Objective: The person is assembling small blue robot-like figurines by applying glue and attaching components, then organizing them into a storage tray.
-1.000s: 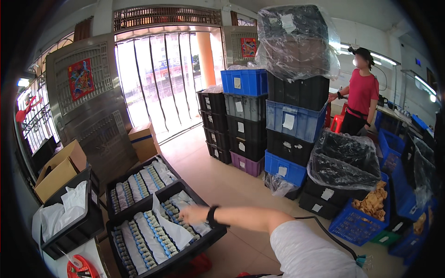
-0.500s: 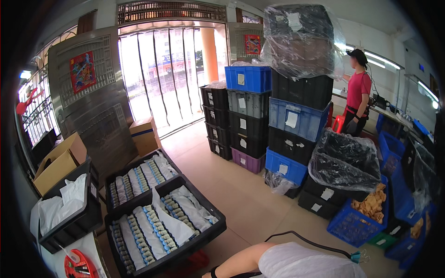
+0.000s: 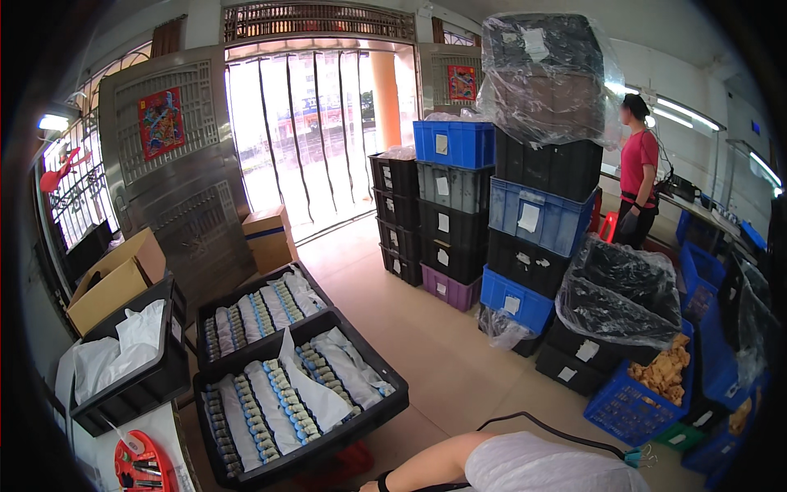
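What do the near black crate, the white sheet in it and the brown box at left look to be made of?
Black crate: likely hard moulded plastic, with a slight sheen along its thick rim. White sheet: thin plastic film or paper; creased, too small to tell. Brown box: matte corrugated cardboard, flaps open.

Single view: head-worn fisheye, looking forward and slightly down across a storeroom toward a curtained doorway (image 3: 303,139), straight edges bowing at the rim. Nearest, lower left: black crate of packed parts (image 3: 299,394); wearer's forearm (image 3: 430,467) enters at the lower edge. Stacked crates (image 3: 500,205) stand farther off at centre-right.
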`<act>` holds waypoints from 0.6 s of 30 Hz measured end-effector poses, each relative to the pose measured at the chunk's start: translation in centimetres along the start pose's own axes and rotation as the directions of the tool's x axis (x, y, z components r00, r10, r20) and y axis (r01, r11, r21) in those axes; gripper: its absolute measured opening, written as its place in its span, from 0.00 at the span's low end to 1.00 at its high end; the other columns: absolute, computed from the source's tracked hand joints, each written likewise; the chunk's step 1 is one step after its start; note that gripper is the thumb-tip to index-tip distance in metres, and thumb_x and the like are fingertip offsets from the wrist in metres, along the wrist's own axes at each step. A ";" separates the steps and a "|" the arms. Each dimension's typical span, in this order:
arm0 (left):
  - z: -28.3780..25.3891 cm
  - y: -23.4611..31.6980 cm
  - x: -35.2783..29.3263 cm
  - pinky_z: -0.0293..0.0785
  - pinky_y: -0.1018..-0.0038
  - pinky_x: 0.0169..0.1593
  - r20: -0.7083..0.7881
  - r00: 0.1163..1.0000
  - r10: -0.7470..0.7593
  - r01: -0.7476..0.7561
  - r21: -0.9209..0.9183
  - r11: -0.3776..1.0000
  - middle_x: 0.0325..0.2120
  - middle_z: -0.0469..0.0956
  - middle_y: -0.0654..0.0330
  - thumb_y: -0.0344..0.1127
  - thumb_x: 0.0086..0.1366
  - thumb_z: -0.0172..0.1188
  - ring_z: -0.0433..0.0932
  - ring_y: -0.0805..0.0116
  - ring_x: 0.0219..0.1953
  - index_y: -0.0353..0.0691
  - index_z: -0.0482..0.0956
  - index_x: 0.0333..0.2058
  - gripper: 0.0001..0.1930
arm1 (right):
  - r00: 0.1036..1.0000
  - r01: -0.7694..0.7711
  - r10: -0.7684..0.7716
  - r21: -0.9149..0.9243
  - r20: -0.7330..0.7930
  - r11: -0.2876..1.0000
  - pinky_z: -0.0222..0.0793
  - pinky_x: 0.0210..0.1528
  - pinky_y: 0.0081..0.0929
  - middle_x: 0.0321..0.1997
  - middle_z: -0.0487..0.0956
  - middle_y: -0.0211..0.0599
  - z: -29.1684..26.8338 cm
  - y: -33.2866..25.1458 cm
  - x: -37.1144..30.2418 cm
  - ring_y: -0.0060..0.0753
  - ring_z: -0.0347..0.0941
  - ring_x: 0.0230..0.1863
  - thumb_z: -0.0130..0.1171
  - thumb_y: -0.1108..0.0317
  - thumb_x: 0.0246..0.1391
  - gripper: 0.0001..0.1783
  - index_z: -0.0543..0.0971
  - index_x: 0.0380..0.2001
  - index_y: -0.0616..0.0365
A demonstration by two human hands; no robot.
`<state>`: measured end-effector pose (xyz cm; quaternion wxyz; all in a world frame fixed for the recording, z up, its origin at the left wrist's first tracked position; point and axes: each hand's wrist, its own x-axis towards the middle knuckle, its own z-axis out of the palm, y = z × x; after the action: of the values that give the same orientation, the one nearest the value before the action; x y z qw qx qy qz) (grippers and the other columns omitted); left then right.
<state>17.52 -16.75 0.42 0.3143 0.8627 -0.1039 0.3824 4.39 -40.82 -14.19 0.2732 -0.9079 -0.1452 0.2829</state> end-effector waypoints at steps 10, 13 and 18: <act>0.0 -0.2 0.0 0.65 0.61 0.41 0.001 1.000 0.000 0.000 -0.023 1.000 0.32 0.73 0.46 0.31 0.61 0.47 0.69 0.49 0.35 0.31 0.74 0.38 0.12 | 1.000 0.017 -0.017 -0.002 -0.023 1.000 0.54 0.56 0.44 0.55 0.60 0.62 0.1 -0.1 0.0 0.58 0.58 0.55 0.58 0.33 0.28 0.52 0.55 0.59 0.37; 0.2 -0.2 0.0 0.66 0.61 0.40 -0.012 1.000 -0.006 0.006 -0.004 1.000 0.32 0.73 0.47 0.31 0.60 0.48 0.70 0.49 0.35 0.31 0.74 0.38 0.11 | 0.999 0.010 -0.010 -0.004 -0.032 1.000 0.54 0.56 0.44 0.55 0.60 0.61 0.1 -0.2 -0.2 0.57 0.58 0.55 0.59 0.33 0.28 0.52 0.55 0.59 0.37; 0.6 0.0 0.0 0.66 0.62 0.40 -0.044 0.999 0.021 -0.021 0.009 1.000 0.31 0.74 0.48 0.32 0.60 0.48 0.70 0.50 0.34 0.32 0.74 0.37 0.11 | 1.000 -0.001 0.001 0.005 -0.032 1.000 0.53 0.56 0.44 0.55 0.61 0.57 0.0 0.2 0.1 0.55 0.58 0.56 0.61 0.35 0.28 0.52 0.55 0.59 0.37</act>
<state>17.88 -17.17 0.08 0.3086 0.8544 -0.1045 0.4049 4.52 -40.90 -14.34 0.2774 -0.9117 -0.1399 0.2690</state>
